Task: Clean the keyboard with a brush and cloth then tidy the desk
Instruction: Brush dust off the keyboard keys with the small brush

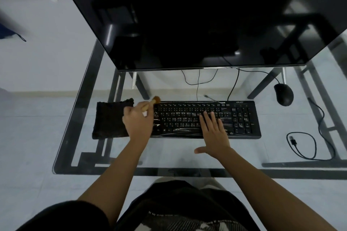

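Note:
A black keyboard (242, 118) lies across the middle of the glass desk (169, 157). My left hand (138, 121) is closed around the wooden handle of a small brush (153, 101), whose tan bristles sit at the keyboard's far left corner. My right hand (213, 133) rests flat with fingers spread on the keys near the keyboard's middle, holding nothing. A dark cloth (109, 120) lies flat on the desk just left of the keyboard, partly hidden by my left hand.
A large dark monitor (187, 15) stands behind the keyboard. A black mouse (283, 94) sits at the back right. A loose black cable (308, 146) coils on the right side. Thin cables (198, 84) run behind the keyboard.

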